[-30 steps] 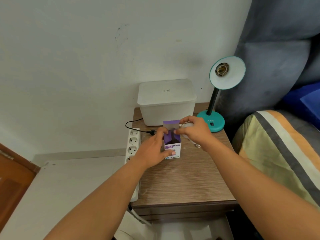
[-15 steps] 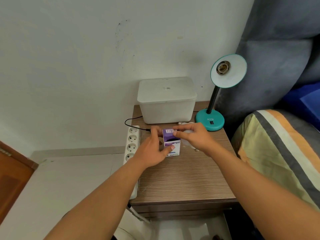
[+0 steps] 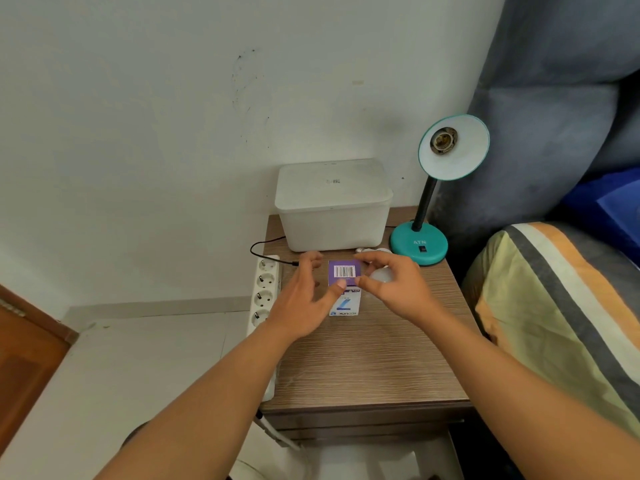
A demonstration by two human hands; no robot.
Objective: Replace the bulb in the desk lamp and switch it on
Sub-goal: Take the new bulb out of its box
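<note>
At the middle of the frame my left hand (image 3: 304,299) touches the bulb box (image 3: 344,287) with its thumb, the fingers spread wide. My right hand (image 3: 391,289) pinches the box top and cups a white bulb (image 3: 381,276). Upper right stands the desk lamp (image 3: 446,161), its socket bare.

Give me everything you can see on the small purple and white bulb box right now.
The small purple and white cardboard bulb box stands upright on the brown wood-grain bedside table, in front of the white lidded plastic bin. Its purple top flap is shut and shows a white barcode label; the white front face carries blue print. The left hand presses its thumb on the front top edge, and the right hand pinches the right top edge with a white bulb in its palm.
</note>
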